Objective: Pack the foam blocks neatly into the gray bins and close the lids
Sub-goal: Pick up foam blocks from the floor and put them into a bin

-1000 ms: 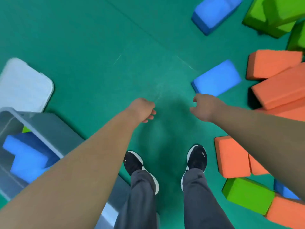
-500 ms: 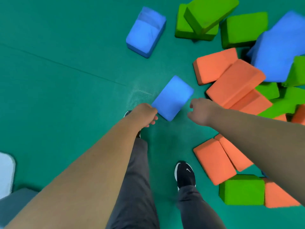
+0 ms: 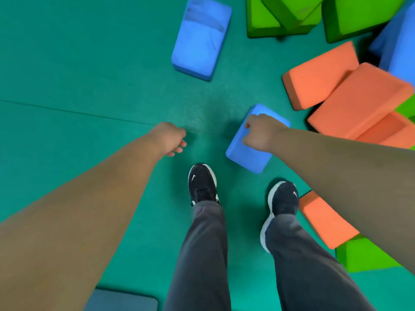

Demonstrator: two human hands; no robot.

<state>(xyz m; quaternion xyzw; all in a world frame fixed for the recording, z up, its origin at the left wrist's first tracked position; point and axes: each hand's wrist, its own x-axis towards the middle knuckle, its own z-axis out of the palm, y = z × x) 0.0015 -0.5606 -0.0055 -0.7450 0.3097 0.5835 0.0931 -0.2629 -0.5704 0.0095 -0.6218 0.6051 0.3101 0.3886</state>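
Blue foam block [image 3: 247, 157] lies flat on the green floor [image 3: 89, 63], just in front of the person's shoes, and the right hand [image 3: 261, 131] is now over its upper half. Half a second ago this hand was beside the block, not above it. The person has also walked from the bin toward the pile, so only a gray corner [image 3: 121, 301], probably of a bin, shows at the bottom edge. I judge that this block is the next one to be picked up.

The right hand has its fingers curled downward, but I cannot tell if it already grips or touches the block. The left hand [image 3: 171, 138] hangs loosely curled, holds nothing, and is well apart from the right one. Orange blocks [image 3: 359, 102] and green blocks [image 3: 280, 16] wait in the pile.
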